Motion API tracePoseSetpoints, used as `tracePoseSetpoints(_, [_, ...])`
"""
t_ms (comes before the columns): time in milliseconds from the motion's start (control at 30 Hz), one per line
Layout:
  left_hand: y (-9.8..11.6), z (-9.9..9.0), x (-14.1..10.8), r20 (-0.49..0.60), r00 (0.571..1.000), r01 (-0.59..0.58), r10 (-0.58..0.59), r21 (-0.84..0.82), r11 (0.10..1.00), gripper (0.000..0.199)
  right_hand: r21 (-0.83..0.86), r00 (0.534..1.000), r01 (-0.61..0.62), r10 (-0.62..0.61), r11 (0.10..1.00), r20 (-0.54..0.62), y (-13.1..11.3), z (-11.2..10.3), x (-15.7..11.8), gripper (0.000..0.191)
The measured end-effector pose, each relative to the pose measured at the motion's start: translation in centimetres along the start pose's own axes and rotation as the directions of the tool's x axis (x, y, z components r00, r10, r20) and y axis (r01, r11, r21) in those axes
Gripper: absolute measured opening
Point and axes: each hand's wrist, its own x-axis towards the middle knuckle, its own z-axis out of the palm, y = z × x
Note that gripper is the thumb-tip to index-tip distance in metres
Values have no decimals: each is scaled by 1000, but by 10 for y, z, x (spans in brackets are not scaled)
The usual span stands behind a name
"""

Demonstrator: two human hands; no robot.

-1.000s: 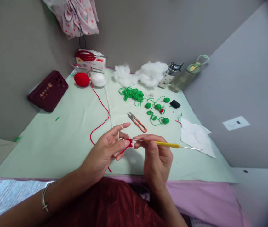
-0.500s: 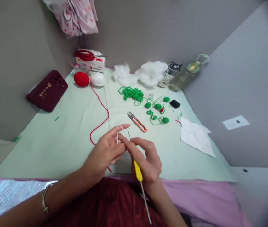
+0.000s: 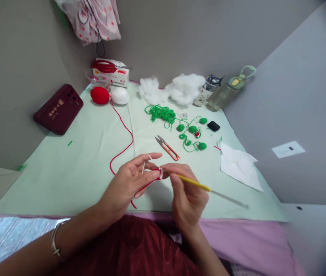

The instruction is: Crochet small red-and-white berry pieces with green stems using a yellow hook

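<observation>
My left hand [image 3: 132,178] pinches a small red and white crochet piece [image 3: 160,173] between thumb and fingers, with white yarn looped over its raised index finger. A red strand runs from the piece under that hand. In my right hand [image 3: 190,191] is a crochet hook with a yellow handle [image 3: 195,183], its tip at the piece and its grey far end pointing down to the right. Orange thread snips [image 3: 168,148] lie just beyond both hands. A red yarn ball [image 3: 100,95] and a white yarn ball [image 3: 119,95] sit at the back left.
Green yarn [image 3: 161,115] and small green crochet pieces [image 3: 192,129] lie mid-right, near white stuffing [image 3: 184,89]. A bottle [image 3: 226,92], pen cup [image 3: 203,95] and white cloth [image 3: 237,165] are at right. A dark red phone [image 3: 59,109] leans at left; a box [image 3: 119,78] stands behind.
My right hand has turned, swinging the hook from pointing down to lying nearly level toward the right. The red and white piece now shows between my fingertips.
</observation>
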Motion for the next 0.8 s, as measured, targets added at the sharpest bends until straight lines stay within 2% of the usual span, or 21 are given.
tracePoseSetpoints(67, [-2, -1, 1, 26, 999, 48, -46, -60, 997, 45, -125, 991, 137, -135, 983, 24, 2, -1, -4, 31])
tracePoseSetpoints(133, [0, -3, 3, 40, 994, 103, -98, -134, 986, 40, -152, 986, 166, -167, 974, 10, 4, -2, -4, 31])
tracePoseSetpoints(167, [1, -4, 4, 37, 994, 107, -102, -166, 980, 36, -107, 993, 115, -118, 988, -26, 4, -3, -3, 27])
tracePoseSetpoints(233, [4, -5, 5, 12, 998, 69, -68, -203, 977, 28, 69, 994, -56, 62, 996, -89, 4, -5, 2, 23])
tracePoseSetpoints(300, [4, -6, 6, -2, 1000, 25, -26, -190, 981, 24, 225, 977, -172, 195, 959, -84, 3, -4, 6, 21])
tracePoseSetpoints(400, [1, -5, 6, 32, 999, -3, 7, -116, 993, 26, 237, 982, -179, 189, 955, -18, 0, -2, 10, 17])
tracePoseSetpoints(500, [-2, -4, 5, 31, 999, -33, 35, -50, 998, 28, 211, 980, -187, 197, 959, -27, 2, -2, 8, 16])
tracePoseSetpoints(667, [-1, -6, 3, 13, 999, -49, 49, -9, 999, 25, 407, 951, -294, 307, 865, 34, 7, -6, 6, 19])
tracePoseSetpoints(800, [1, -6, 2, 34, 998, -49, 50, -27, 998, 23, 418, 954, -281, 297, 864, 27, 5, -7, 7, 20])
